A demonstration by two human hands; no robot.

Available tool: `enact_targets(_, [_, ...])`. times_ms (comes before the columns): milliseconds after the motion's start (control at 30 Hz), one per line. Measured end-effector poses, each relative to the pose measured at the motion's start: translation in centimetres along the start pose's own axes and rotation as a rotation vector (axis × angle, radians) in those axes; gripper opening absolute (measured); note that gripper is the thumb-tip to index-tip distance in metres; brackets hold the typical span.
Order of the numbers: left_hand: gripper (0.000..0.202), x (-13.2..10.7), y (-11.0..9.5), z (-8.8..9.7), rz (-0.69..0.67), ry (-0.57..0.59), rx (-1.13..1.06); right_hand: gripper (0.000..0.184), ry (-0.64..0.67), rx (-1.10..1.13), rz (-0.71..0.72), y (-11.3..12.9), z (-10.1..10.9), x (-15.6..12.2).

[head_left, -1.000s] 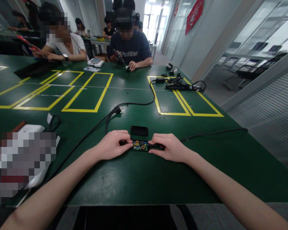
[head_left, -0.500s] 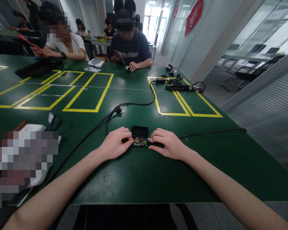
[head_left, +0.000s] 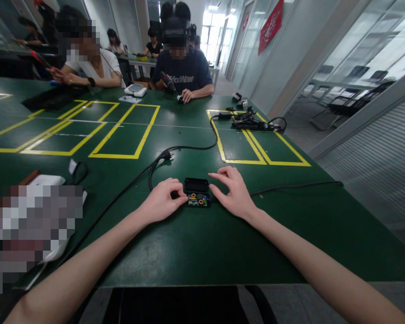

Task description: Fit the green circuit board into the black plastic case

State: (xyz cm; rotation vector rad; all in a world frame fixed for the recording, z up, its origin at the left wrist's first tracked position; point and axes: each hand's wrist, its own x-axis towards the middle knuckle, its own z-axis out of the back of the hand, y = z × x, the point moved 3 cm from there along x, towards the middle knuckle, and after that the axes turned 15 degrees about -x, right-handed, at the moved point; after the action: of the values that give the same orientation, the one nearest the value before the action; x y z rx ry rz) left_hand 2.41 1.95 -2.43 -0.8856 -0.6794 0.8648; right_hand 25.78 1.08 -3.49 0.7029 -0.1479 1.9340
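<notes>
A small circuit board [head_left: 197, 200] with copper coils lies in the middle of the table in front of me, in what looks like a black half-shell. Just behind it rests a black plastic cover [head_left: 196, 185], hollow side up. My left hand [head_left: 167, 198] pinches the left end of the board, thumb and forefinger closed there; the exact grip is partly hidden. Right of the board and cover, my right hand [head_left: 232, 191] is raised with thumb and fingers apart, holding nothing. A black cable [head_left: 290, 186] runs rightward from behind that hand.
Another black cord with a plug [head_left: 167, 155] crosses the table on the left. Bundled black adapters [head_left: 251, 121] lie far right among yellow tape outlines [head_left: 243, 161]. A blurred-out object [head_left: 33, 229] sits near left. Across the table a person [head_left: 184, 67] holds a power screwdriver [head_left: 168, 82].
My right hand has let go of the board's right end, lifted slightly away and spread its fingers. My left hand stays at the left end. Board and cover have hardly moved.
</notes>
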Motion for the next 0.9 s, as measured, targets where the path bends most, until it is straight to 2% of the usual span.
enact_targets(67, [0.024,0.0,-0.1,0.0,-0.014,0.002,0.009,0.028,0.094,-0.041,-0.052,-0.1,-0.9,0.1])
enact_targets(167, [0.024,0.0,-0.2,-0.1,-0.031,-0.006,0.011,0.021,0.182,0.043,-0.092,-0.4,-1.6,0.3])
enact_targets(433, [0.021,-0.1,0.2,0.0,-0.033,-0.041,-0.023,0.02,0.242,0.574,-0.331,-0.6,-1.5,0.3])
enact_targets(567, [0.021,-0.1,0.4,0.1,-0.025,-0.05,-0.033,0.026,0.216,0.697,-0.415,-0.7,-1.4,0.2])
enact_targets(733, [0.02,-0.1,0.3,0.3,-0.023,0.005,-0.042,0.027,0.221,0.726,-0.425,-0.8,-1.4,0.0])
enact_targets(900, [0.019,-0.1,0.1,0.3,-0.024,-0.01,-0.027,0.026,0.231,0.708,-0.38,-0.7,-1.3,-0.1])
